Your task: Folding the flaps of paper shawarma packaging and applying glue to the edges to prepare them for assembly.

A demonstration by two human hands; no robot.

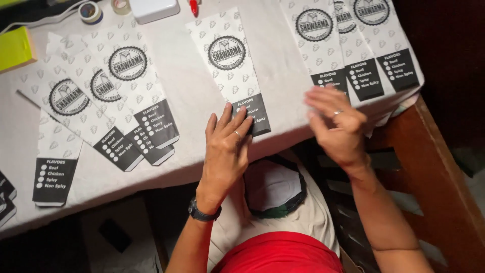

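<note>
A: Logged at far left: fan of printed paper bags (101,101), overlapping on the white tablecloth (192,96). Untouched?

B: Untouched. Found the left hand (227,146) further right, laid flat, fingers (241,121) slightly apart, clamped on nothing, tips pressing the dark lower end of the single middle bag (227,60) near the table edge (ring and wristwatch (202,212) noted).

A: Right hand (338,124)?

B: Blurred. Seen open, fingers loosely together, palm down over the lower end of the nearest bag in the right-hand row (353,40). Could not tell contact from hover.

A: Step in hand, as judged?

B: Judged as flattening or steadying the middle bag while reaching toward the row. Reckoned any next move called for a fingertip pinch on one thin edge only, given the overlap.
</note>
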